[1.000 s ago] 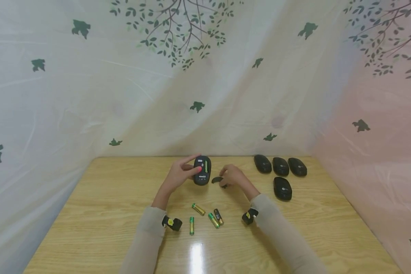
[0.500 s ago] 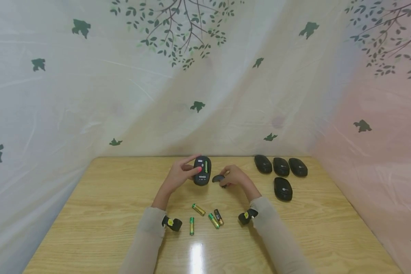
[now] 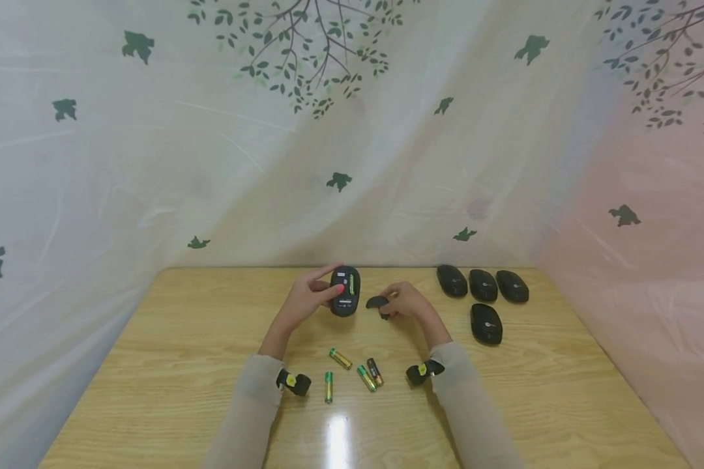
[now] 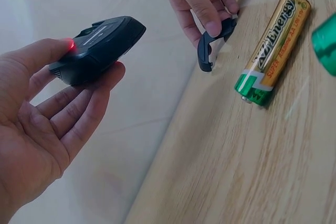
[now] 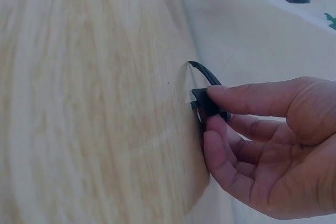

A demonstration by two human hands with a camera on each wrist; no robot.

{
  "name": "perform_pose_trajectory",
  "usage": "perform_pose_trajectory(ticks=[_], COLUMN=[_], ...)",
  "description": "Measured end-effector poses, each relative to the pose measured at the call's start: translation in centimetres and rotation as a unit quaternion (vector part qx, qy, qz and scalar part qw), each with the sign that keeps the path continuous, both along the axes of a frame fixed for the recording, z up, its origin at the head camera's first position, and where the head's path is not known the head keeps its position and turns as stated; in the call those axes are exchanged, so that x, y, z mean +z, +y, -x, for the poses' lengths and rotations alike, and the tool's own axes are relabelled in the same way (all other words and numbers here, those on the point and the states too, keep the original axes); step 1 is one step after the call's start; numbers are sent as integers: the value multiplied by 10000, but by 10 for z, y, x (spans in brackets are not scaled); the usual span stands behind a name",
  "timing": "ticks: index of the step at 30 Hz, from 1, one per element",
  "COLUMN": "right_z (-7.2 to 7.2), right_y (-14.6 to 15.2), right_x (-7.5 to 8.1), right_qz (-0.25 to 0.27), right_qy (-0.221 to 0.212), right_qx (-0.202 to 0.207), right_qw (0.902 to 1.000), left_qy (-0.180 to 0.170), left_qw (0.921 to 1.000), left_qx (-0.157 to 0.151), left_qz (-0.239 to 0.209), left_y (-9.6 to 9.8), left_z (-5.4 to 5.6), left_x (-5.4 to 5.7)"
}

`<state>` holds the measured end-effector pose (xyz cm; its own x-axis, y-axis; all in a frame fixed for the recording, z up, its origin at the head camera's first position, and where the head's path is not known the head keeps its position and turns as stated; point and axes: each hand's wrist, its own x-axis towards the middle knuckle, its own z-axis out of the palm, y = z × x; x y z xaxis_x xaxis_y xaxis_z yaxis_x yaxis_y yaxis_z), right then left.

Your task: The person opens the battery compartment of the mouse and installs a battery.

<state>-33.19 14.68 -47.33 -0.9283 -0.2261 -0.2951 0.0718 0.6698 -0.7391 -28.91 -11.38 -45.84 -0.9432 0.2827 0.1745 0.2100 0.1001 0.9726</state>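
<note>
My left hand [image 3: 305, 301] grips a black computer mouse [image 3: 345, 306] with its underside facing me. A green and gold battery [image 3: 352, 284] lies in the mouse's uncovered slot, and a red light glows at my thumb tip. To the right, my right hand [image 3: 407, 301] pinches a curved black battery cover [image 3: 377, 301] between thumb and fingers; the right wrist view shows the cover [image 5: 207, 103] with a small tab. Mouse and cover are apart. In the left wrist view, the mouse [image 4: 100, 48] rests between thumb and fingers.
Several loose batteries lie on the wooden table [image 3: 182, 365] between my forearms: a green and gold one [image 3: 328, 387], another at an angle [image 3: 340, 359], and a dark one [image 3: 375, 372] beside a green one [image 3: 366, 378]. Several black mice [image 3: 485, 324] sit at the right.
My right hand has raised the battery cover slightly and turned it, so more of it shows. The left hand and its mouse have hardly moved.
</note>
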Motion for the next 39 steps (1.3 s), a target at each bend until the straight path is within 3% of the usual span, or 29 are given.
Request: perform_pose_trajectory(ticks=[9, 15, 22, 28, 33, 39], right_z=[-1, -4, -11, -18, -22, -25], right_y=[1, 4, 1, -7, -14, -22], right_x=[4, 18, 37, 49, 50, 48], right_qz=[250, 778, 1665, 2285, 2475, 2450], right_qy=[-80, 308, 1177, 1515, 1745, 1944], right_qx=[145, 155, 216, -6, -2, 216], right_qw=[9995, 9964, 9787, 9617, 9530, 9496], left_qy=[70, 68, 64, 2, -29, -84], left_qw=[9999, 9999, 9999, 9999, 9998, 9995], left_qx=[35, -4, -64, -74, -84, -223], left_qz=[95, 90, 107, 118, 168, 197], left_y=[-1, 1, 3, 3, 5, 7], left_z=[1, 2, 2, 3, 2, 1], left_x=[-3, -4, -5, -6, -6, -5])
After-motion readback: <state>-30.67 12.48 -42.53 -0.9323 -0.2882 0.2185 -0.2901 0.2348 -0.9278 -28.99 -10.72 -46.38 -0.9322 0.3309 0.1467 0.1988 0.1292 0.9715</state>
